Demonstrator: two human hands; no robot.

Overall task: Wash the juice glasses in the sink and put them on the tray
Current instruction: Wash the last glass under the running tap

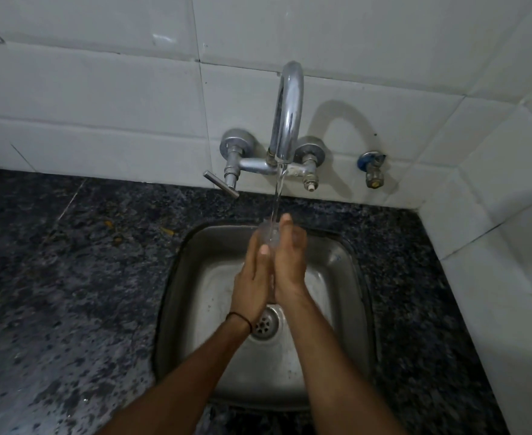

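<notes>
Glass: I see the clear, smooth-sided juice glass (269, 235) at the 12 o'clock end of the square stainless steel sink (337, 277), under the thin water stream (279, 189)
Left grip: the left grip (253, 277) wraps its 9 o'clock side; thumb on the front
Right grip: the right grip (289, 262) is closed round its 3 o'clock side
Technique: I would rotate it slowly under the curved chrome tap (288, 111); wet glass probably slips
Tray: not in view

A home kitchen: steel sink (346, 262) in speckled granite counter (70, 277), wall-mounted chrome tap (286, 120), white tiles (101, 89).
</notes>
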